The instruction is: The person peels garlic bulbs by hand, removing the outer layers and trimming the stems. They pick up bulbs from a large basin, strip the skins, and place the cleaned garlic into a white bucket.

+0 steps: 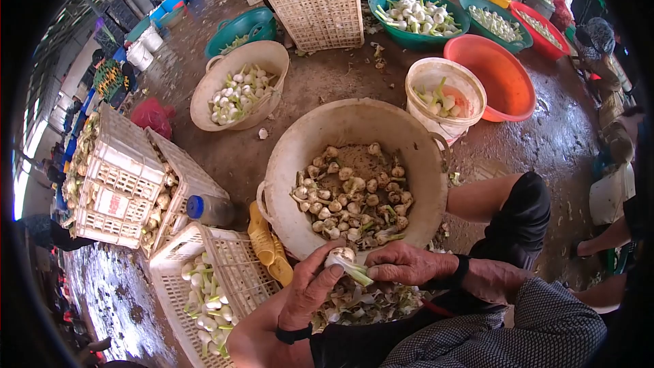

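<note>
A garlic bulb point(343, 256) with a short green-white stem is held over the near rim of a large beige tub point(289, 138). My left hand point(310, 289) grips the bulb between thumb and fingers. The fingers of my right hand point(407, 264) are closed at the stem end, pinching the green leaf sheath. Inside the tub lie many soil-stained garlic bulbs point(345, 202). Below my hands is a heap of peeled-off garlic skins point(375, 305), partly hidden by my hands and legs.
At lower left, a plastic crate point(168, 279) holds cleaned garlic, beside yellow shoes point(262, 233) and a blue-lidded jar point(208, 209). A smaller beige tub point(198, 101) has white bulbs. A white bucket point(417, 71) and an orange basin point(507, 75) stand right. Other people point(608, 61) sit around.
</note>
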`<state>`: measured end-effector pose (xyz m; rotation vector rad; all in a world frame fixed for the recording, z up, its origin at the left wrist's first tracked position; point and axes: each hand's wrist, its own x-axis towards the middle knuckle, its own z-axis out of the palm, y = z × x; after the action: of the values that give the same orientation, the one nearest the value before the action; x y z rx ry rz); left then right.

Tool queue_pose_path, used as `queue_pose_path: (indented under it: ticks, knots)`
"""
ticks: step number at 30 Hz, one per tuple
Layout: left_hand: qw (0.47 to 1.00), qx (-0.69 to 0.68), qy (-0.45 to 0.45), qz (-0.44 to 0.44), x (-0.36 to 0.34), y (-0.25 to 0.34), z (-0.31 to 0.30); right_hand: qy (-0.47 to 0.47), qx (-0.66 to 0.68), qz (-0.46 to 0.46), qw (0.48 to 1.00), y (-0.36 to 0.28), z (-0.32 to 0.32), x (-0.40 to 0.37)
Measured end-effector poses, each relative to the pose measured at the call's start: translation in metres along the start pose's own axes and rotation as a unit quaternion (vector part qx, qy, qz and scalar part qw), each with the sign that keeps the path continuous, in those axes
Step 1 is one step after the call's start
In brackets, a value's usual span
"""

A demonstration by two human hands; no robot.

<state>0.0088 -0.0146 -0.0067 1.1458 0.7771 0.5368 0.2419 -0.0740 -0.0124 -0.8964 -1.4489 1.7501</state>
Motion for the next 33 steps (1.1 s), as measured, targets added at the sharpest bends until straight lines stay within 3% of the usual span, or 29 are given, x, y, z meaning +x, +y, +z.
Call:
queue_pose_path:
  ticks: [4,9,14,18,22,24,29,33]
  knots:
    - [1.000,0.007,-0.008,-0.001,0.001,0.002,0.003,0.002,-0.019,-0.026,0.999,-0.003,0.002,-0.001]
    - [0.999,0.030,-0.005,0.014,0.001,0.001,0.003,0.050,-0.204,-0.139,0.968,-0.001,0.002,0.003]
    - [0.999,-0.019,-0.029,-0.010,0.001,-0.005,-0.004,0.085,-0.268,-0.173,0.944,0.000,0.006,0.003]
    - [0.999,0.042,-0.010,0.012,0.000,0.002,0.007,0.128,-0.309,-0.198,0.921,0.009,0.004,0.006]
    - [0.996,0.081,-0.008,0.035,0.000,-0.001,0.007,0.134,-0.346,-0.196,0.908,0.014,0.001,0.008]
    - [0.995,0.097,-0.005,0.035,-0.001,0.001,0.006,0.171,-0.421,-0.195,0.869,0.017,-0.005,0.013]
    - [0.982,0.188,-0.004,0.023,0.000,0.016,0.010,0.186,-0.442,-0.174,0.860,0.028,-0.007,0.018]
    - [0.976,0.205,0.003,0.080,0.003,0.012,0.011,0.208,-0.451,-0.152,0.855,0.032,-0.008,0.021]
